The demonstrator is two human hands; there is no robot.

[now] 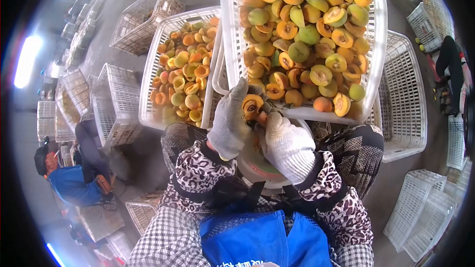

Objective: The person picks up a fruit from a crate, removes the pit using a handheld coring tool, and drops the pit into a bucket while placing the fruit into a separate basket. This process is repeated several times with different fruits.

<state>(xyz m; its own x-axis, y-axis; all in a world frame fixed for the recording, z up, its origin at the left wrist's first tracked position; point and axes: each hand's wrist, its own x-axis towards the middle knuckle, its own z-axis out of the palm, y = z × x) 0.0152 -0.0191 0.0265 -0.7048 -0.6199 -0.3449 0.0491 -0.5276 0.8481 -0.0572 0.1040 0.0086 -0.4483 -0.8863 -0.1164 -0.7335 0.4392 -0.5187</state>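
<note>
My left hand (228, 123), in a grey knit glove, is closed around a peach half (253, 105), its cut orange face turned up toward me. My right hand (289, 143), in a white knit glove, presses its curled fingers against the fruit's near edge; I cannot tell what they grip. Below both hands, between my knees, a pale bucket (269, 184) is partly covered by the gloves. Just beyond them stands a white crate (378, 44) heaped with cut peaches (307, 34), many with the stone showing.
To the left, a second white crate (148, 89) holds hollowed peach halves (185, 69). An open white crate (408, 94) stands on the right, with stacked crates (420, 212) nearer. More crates (116, 101) line the left floor, where a person in blue (74, 185) sits.
</note>
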